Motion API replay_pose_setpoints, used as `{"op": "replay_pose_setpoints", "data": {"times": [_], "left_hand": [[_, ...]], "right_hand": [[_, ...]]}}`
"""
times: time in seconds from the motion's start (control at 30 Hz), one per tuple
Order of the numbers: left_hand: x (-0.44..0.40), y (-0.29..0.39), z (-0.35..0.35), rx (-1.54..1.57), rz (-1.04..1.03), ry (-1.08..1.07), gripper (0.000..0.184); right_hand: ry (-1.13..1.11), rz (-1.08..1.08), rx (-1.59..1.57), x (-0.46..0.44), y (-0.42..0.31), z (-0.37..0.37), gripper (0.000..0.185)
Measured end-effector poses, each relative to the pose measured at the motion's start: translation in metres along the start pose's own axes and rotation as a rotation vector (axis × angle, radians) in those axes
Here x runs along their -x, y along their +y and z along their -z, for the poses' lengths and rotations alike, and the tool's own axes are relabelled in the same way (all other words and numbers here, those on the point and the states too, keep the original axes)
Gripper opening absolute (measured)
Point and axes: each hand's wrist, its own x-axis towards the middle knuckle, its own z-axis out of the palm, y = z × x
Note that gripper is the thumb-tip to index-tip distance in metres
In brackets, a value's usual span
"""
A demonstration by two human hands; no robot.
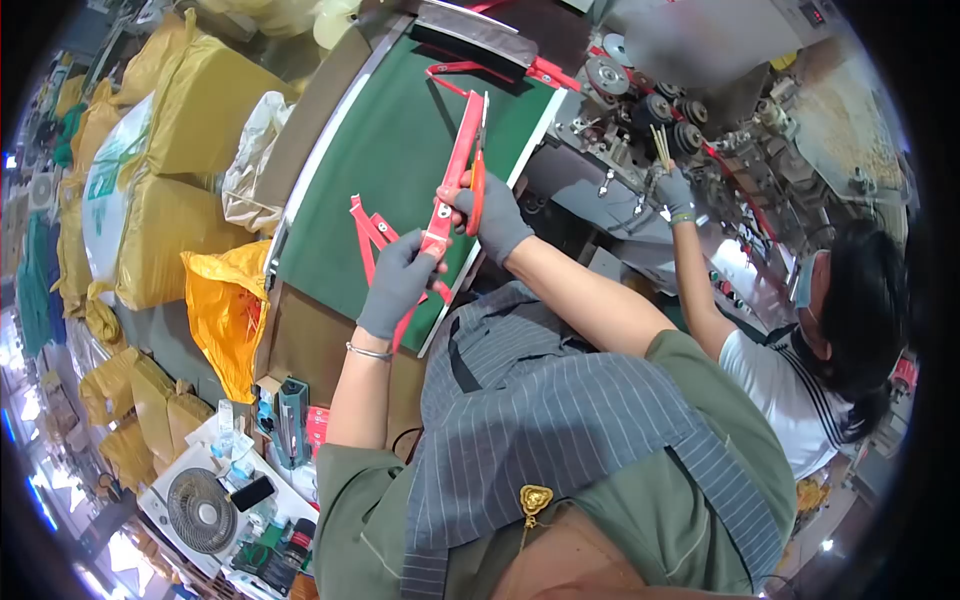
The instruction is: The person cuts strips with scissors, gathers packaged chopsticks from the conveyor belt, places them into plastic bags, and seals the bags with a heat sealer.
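Observation:
Over a green belt (350,160), my left hand (398,285), in a grey fingerless glove, grips the lower end of a red printed strip (462,145). My right hand (492,215), gloved the same way, holds orange-handled scissors (477,190) against the strip's right side, their blades pointing up along it. More red strip (365,240) lies folded on the belt to the left of my left hand, and some hangs below that hand. Another red strip (455,68) lies at the belt's far end.
At the right a co-worker (780,370) reaches a gloved hand with thin sticks towards a machine with rollers (670,110). Yellow sacks (150,240) and an orange bag (228,310) stand left. A fan (202,510) and a phone (251,492) are at the lower left.

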Motion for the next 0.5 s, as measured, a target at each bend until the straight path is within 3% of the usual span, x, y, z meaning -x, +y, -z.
{"op": "replay_pose_setpoints", "data": {"times": [0.23, 0.3, 0.37, 0.43, 0.5], "left_hand": [[-0.01, -0.005, 0.006, 0.026, 0.079, 0.003, 0.021], [-0.011, -0.012, 0.012, 0.019, 0.098, 0.025, 0.021], [-0.009, -0.013, 0.018, 0.022, 0.109, 0.033, 0.021], [-0.007, -0.014, 0.025, 0.036, 0.106, 0.031, 0.022], [-0.006, -0.014, 0.028, 0.054, 0.092, 0.002, 0.023]], "right_hand": [[-0.001, -0.067, -0.03, -0.009, 0.002, 0.003, 0.028], [-0.003, -0.117, 0.265, -0.001, -0.007, 0.01, 0.025], [-0.114, -0.126, 0.568, 0.006, -0.015, 0.031, 0.032], [-0.444, -0.343, 0.46, 0.013, 0.009, 0.066, 0.041], [-0.728, -0.212, 0.66, 0.035, 0.012, 0.083, 0.049]]}}
